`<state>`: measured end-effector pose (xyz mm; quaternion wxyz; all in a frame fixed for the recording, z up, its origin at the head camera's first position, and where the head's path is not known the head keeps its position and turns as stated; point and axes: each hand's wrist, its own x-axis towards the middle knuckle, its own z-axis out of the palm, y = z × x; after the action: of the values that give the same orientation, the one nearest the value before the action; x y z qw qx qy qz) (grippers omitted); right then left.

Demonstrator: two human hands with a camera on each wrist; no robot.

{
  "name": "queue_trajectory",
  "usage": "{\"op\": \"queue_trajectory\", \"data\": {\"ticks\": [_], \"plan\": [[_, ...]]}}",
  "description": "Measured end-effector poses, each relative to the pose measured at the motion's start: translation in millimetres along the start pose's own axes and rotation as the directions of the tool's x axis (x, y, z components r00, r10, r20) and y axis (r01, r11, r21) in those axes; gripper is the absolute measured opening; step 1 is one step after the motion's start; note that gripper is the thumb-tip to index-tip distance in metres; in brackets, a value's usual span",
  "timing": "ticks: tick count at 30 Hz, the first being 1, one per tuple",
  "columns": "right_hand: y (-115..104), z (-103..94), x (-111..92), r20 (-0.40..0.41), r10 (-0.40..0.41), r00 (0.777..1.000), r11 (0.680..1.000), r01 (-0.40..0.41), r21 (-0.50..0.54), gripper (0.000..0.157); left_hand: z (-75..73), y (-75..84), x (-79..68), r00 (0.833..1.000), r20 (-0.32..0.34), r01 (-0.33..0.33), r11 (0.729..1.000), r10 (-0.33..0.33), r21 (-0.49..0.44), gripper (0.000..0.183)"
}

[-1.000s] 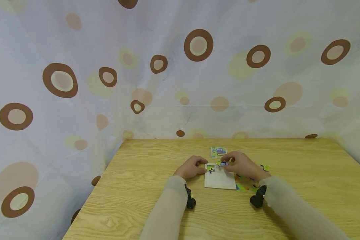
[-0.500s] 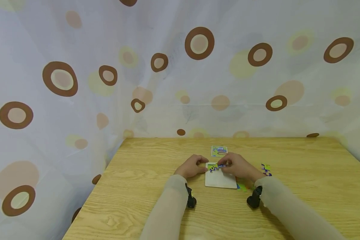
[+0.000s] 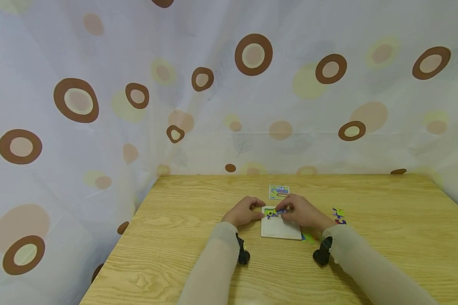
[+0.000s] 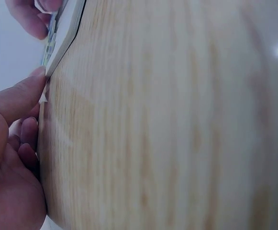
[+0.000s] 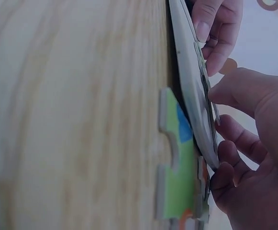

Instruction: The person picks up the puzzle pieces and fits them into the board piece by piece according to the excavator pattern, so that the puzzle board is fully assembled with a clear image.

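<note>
A white square puzzle tray (image 3: 280, 229) lies between the two hands. My left hand (image 3: 245, 211) holds its left edge, thumb and index finger against the upper left corner. In that corner a green, yellow and blue puzzle piece (image 3: 270, 213) is set inside the rim. Just right of it, my right hand (image 3: 303, 210) pinches another puzzle piece (image 3: 281, 211), mostly blue, against or just above the tray. The fingers hide part of this piece, so I cannot tell whether the two are joined. In the right wrist view the right thumb (image 5: 237, 91) rests at the tray's top.
A picture card (image 3: 278, 191) lies behind the tray. Loose puzzle pieces (image 3: 339, 214) lie to the right, beyond the right wrist. A green piece (image 5: 179, 167) lies against the tray's near right side, with more pieces beside it partly under the right hand.
My right hand has moved a little left and down with its puzzle piece, bringing it beside the corner piece. The left hand keeps its place on the tray.
</note>
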<state>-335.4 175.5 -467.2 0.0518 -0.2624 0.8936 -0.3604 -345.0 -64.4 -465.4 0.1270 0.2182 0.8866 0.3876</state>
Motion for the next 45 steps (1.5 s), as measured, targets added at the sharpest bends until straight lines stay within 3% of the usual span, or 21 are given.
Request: {"op": "queue_trajectory", "data": {"ticks": [7,15,24,45], "plan": [[-1.3,0.0,-0.4,0.004,0.019,1.000,1.000,-0.019,-0.004,0.019,0.7,-1.1,0.9,1.000,-0.001,-0.001,1.000,0.001,0.007,0.035],[-3.4,-0.7,-3.0,-0.004,-0.038,0.999,0.999,0.038,-0.006,0.018,-0.1,2.4,-2.4,1.000,0.002,-0.003,1.000,0.003,0.006,0.035],[-4.1,-0.9,-1.5,0.000,-0.044,0.999,0.999,0.044,-0.020,0.019,1.0,0.5,-0.6,1.000,-0.004,-0.001,1.000,0.001,0.005,0.034],[-2.5,-3.0,-3.9,-0.026,0.039,0.999,0.999,-0.038,0.039,0.021,0.5,-0.5,-0.2,1.000,-0.001,-0.005,1.000,0.005,0.005,0.034]]}}
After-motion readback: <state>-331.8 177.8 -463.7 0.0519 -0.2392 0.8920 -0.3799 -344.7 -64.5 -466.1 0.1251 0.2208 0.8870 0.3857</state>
